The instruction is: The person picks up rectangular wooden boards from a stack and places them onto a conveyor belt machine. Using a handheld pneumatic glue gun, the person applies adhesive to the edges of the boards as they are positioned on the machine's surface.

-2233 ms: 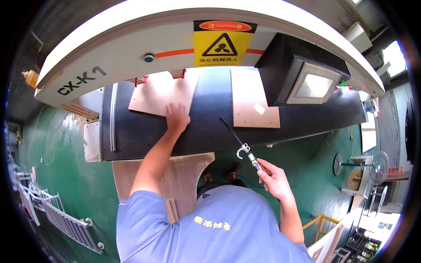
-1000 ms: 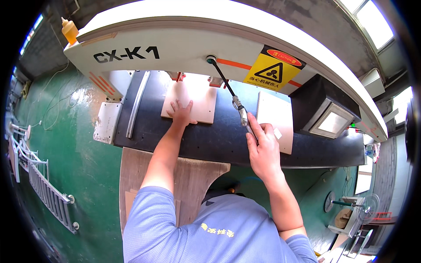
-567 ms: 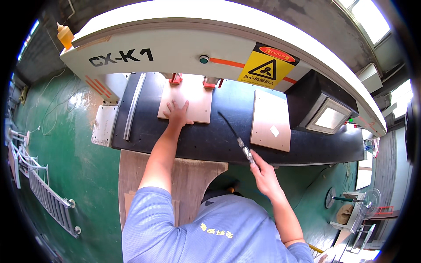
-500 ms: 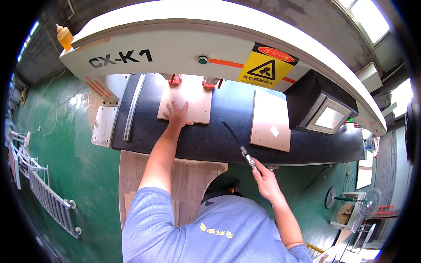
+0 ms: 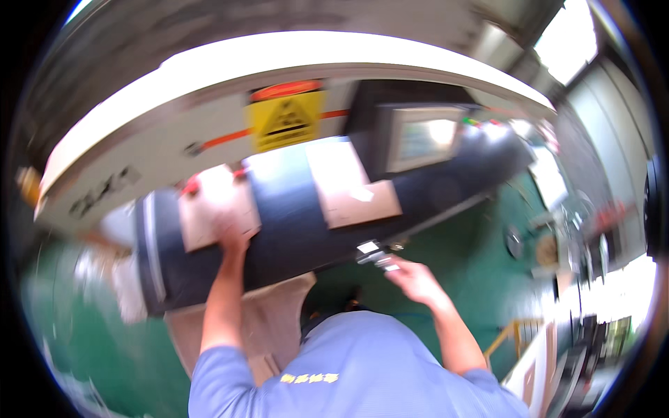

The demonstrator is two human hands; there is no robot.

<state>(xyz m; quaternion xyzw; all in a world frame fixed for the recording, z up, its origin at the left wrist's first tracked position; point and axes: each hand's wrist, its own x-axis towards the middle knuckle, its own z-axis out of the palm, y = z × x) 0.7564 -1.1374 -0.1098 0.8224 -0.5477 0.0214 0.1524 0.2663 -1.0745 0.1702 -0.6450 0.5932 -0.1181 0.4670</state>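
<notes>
My left hand (image 5: 232,233), blurred by motion, lies on the near part of a light wooden panel (image 5: 240,202), its fingers faintly showing flat on the board. This panel rests on the black machine table (image 5: 286,240), its far end beside red clamps (image 5: 191,186). In front of the table, my right hand (image 5: 414,279) is closed around a silver air blow gun (image 5: 371,254), whose thin nozzle is too smeared to make out. A second wooden panel (image 5: 338,174) with a white label lies further right on the table, not touched by either hand.
A white machine beam (image 5: 160,129) with a yellow warning sign (image 5: 286,122) spans above the table. A boxed screen (image 5: 425,139) stands at the back right. A brown board (image 5: 268,317) juts out by my left arm. The floor (image 5: 460,244) is green.
My view has swung to the right, so the table and beam appear shifted left and tilted. My left hand stays on the panel; my right hand still holds the blow gun.
</notes>
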